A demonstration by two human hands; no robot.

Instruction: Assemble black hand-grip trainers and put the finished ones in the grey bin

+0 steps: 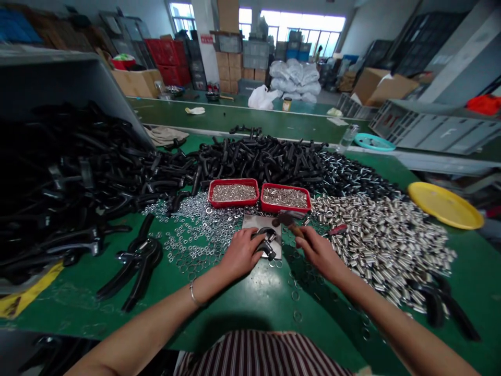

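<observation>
My left hand [241,251] is closed on a curved black handle part [267,249], holding it against a small metal plate [277,245] on the green table. In my right hand [319,250] is a hammer [289,222], gripped by its wooden handle, its head above the plate's far right corner. Just beyond the plate stand two red trays; the left tray [234,206] holds tiny metal pieces and the right tray [265,208] small pins. Loose metal rings and nuts [195,230] lie around my left hand. A red-handled tool [337,230] lies beyond my right hand.
Black handle parts [258,159] are heaped at the back and in a grey bin [117,99] at left. Metal sleeves [371,240] cover the right side. An assembled black clamp-like piece [136,258] lies at left. A yellow lid [446,206] sits at the right edge.
</observation>
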